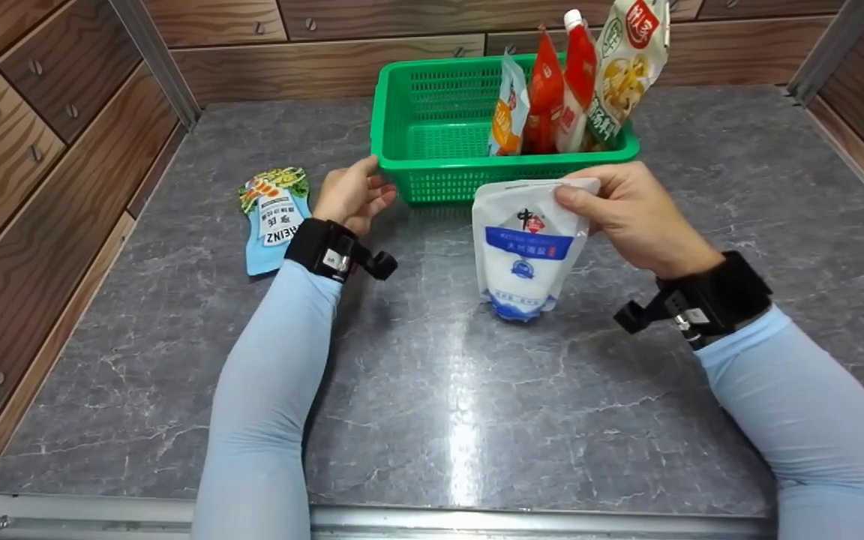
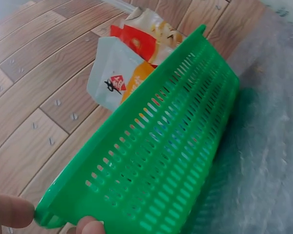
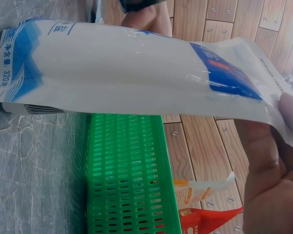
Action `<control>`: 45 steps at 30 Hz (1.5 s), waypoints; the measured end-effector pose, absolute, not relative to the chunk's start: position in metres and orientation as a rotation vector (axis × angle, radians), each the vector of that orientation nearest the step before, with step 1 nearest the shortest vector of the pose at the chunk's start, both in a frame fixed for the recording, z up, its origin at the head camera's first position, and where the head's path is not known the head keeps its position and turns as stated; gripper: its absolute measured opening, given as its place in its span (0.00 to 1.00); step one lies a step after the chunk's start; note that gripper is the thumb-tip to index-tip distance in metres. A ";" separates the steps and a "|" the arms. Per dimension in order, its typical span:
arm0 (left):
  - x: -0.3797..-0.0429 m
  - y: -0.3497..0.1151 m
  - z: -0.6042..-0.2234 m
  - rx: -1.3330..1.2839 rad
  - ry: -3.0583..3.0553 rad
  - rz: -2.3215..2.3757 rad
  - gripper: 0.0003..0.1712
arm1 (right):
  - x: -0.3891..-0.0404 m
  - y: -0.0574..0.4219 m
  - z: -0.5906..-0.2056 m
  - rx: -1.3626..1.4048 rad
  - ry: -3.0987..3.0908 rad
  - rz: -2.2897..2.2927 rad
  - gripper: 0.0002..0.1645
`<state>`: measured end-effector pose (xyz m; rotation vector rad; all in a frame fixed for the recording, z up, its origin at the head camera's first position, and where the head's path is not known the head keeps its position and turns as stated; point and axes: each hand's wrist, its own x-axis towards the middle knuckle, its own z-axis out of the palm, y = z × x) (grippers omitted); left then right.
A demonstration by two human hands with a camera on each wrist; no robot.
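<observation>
My right hand (image 1: 580, 196) pinches the top edge of a white and blue pouch (image 1: 524, 251), which stands upright on the grey marble table (image 1: 432, 390) just in front of a green basket (image 1: 432, 112). In the right wrist view the pouch (image 3: 136, 73) fills the frame, with my thumb (image 3: 290, 114) on its top corner. My left hand (image 1: 357, 193) holds the basket's near left corner. The left wrist view shows my fingertips (image 2: 12, 210) on that corner of the basket (image 2: 176, 146).
Several sauce pouches (image 1: 574, 90) stand upright in the right end of the basket; its left part shows bare mesh. A light blue Heinz pouch (image 1: 273, 217) lies flat on the table left of my left hand. Wooden drawer fronts (image 1: 19, 135) wall the table on three sides.
</observation>
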<state>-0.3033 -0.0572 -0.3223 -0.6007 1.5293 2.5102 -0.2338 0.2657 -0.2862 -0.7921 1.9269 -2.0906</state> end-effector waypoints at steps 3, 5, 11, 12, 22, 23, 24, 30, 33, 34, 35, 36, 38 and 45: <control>-0.306 -0.057 -0.320 -0.600 1.449 2.557 0.20 | -0.235 0.264 -0.287 -0.795 1.953 -2.065 0.13; -0.308 -0.057 -0.320 -0.605 1.424 2.583 0.21 | -0.236 0.263 -0.287 -0.796 1.963 -2.053 0.13; -0.314 -0.054 -0.321 -0.584 1.455 2.630 0.21 | -0.237 0.264 -0.287 -0.789 1.945 -2.062 0.14; -0.314 -0.053 -0.322 -0.571 1.461 2.631 0.21 | -0.237 0.264 -0.287 -0.786 1.945 -2.064 0.14; -0.312 -0.055 -0.320 -0.530 1.437 2.600 0.21 | -0.239 0.265 -0.282 -0.806 1.971 -2.040 0.14; -0.312 -0.055 -0.320 -0.530 1.433 2.594 0.21 | -0.240 0.265 -0.281 -0.804 1.979 -2.038 0.14; -0.312 -0.055 -0.320 -0.533 1.421 2.592 0.22 | -0.240 0.265 -0.280 -0.800 1.985 -2.037 0.15; -0.314 -0.056 -0.320 -0.552 1.375 2.582 0.21 | -0.240 0.260 -0.272 -0.746 1.975 -2.050 0.17; -0.315 -0.056 -0.320 -0.549 1.369 2.586 0.21 | -0.241 0.256 -0.266 -0.723 1.964 -2.078 0.17; -0.315 -0.056 -0.320 -0.547 1.371 2.589 0.22 | -0.241 0.255 -0.264 -0.719 1.966 -2.085 0.17; -0.315 -0.056 -0.320 -0.547 1.372 2.591 0.22 | -0.241 0.253 -0.262 -0.709 1.969 -2.091 0.17; -0.316 -0.056 -0.321 -0.547 1.375 2.591 0.22 | -0.241 0.252 -0.260 -0.697 1.975 -2.100 0.17; -0.316 -0.056 -0.321 -0.544 1.384 2.588 0.22 | -0.242 0.248 -0.255 -0.666 1.986 -2.115 0.17; -0.314 -0.057 -0.322 -0.516 1.400 2.579 0.23 | -0.245 0.234 -0.233 -0.531 2.002 -2.155 0.17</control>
